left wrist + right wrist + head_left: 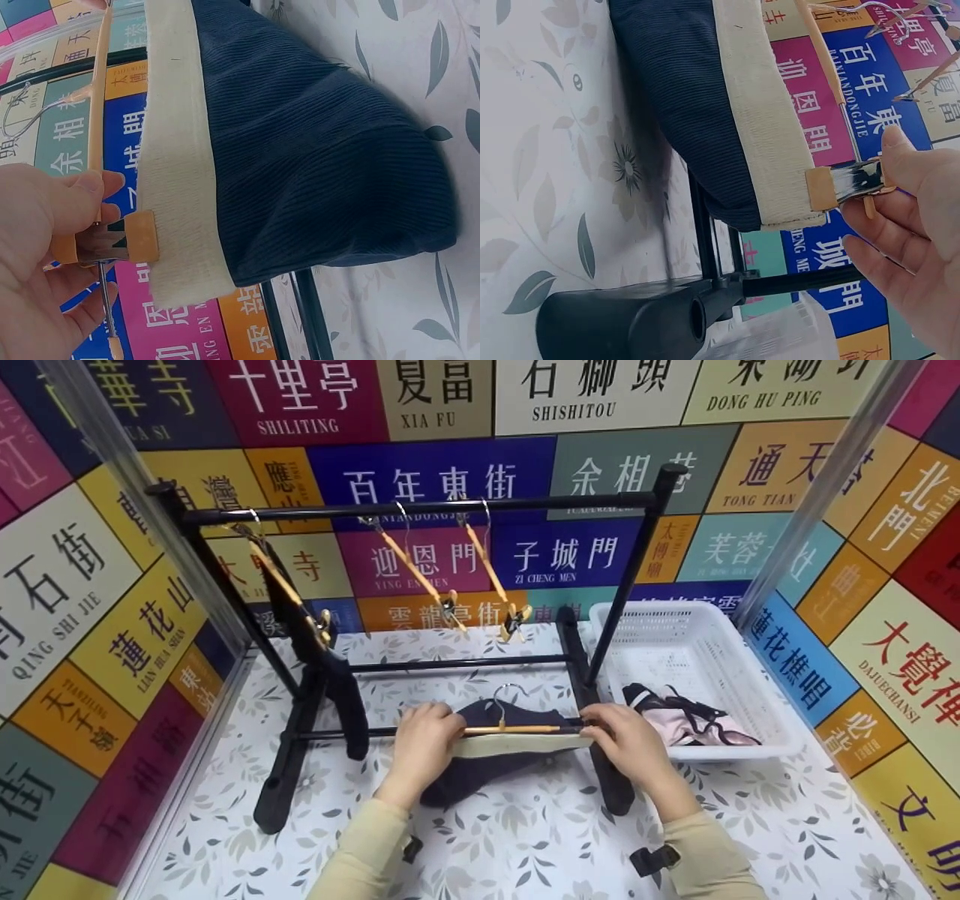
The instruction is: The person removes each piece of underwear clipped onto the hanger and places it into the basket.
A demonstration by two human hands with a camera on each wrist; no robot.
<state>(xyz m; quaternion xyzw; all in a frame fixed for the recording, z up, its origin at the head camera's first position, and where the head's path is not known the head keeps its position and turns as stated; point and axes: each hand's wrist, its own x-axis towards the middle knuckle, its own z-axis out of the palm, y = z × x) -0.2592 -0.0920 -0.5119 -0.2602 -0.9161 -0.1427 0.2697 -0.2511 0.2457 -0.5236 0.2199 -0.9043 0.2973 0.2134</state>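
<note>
Both hands hold a wooden clip hanger (525,728) in front of the rack. A navy ribbed garment (315,142) with a cream waistband (517,746) hangs from its clips. My left hand (427,742) pinches the hanger's bar beside the left clip (142,236), which bites the waistband's end. At the other end, thumb and fingers of my right hand (922,217) grip the right clip (823,189), its pad on the waistband near the edge. The metal hook (508,690) points up between the hands.
A black garment rack (562,502) carries several hangers. On its left one hangs a dark garment (346,705); two bare clip hangers (420,570) hang mid-bar. Right of the rack stands a white plastic basket (780,746) with pink and black clothing (690,720) inside.
</note>
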